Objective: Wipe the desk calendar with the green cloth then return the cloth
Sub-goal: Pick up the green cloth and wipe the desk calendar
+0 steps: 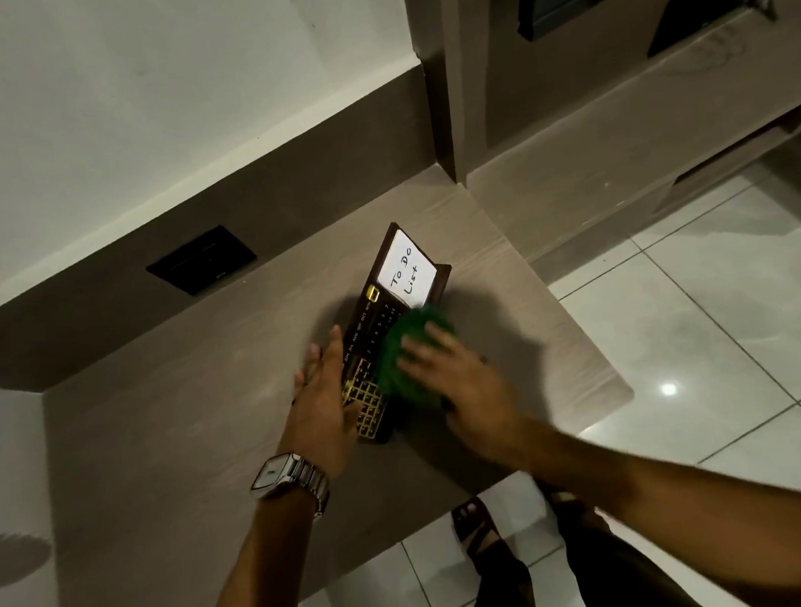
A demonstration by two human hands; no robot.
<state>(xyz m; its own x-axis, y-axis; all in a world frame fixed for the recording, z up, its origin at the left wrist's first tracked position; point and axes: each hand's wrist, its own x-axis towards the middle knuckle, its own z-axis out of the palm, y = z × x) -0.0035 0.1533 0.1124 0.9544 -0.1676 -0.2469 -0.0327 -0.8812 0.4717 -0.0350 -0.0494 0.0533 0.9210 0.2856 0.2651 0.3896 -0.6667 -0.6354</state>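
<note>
A dark brown desk calendar (pixel 375 325) with gold month and date markings lies on the wooden desk (pixel 204 420). Its far end carries a white "To Do List" note. My left hand (pixel 322 399) lies flat against the calendar's left side, fingers stretched out, a silver watch on the wrist. A bunched green cloth (pixel 401 352) is pressed onto the calendar's right half under my right hand (pixel 449 372). That hand and the cloth are blurred with motion. The cloth hides part of the date grid.
A black wall socket plate (pixel 201 260) sits in the brown backsplash behind the desk. The desk's right edge (pixel 582 334) drops to a tiled floor. A lower shelf unit (pixel 662 97) with dark framed objects stands at the back right. My sandalled feet show below the desk.
</note>
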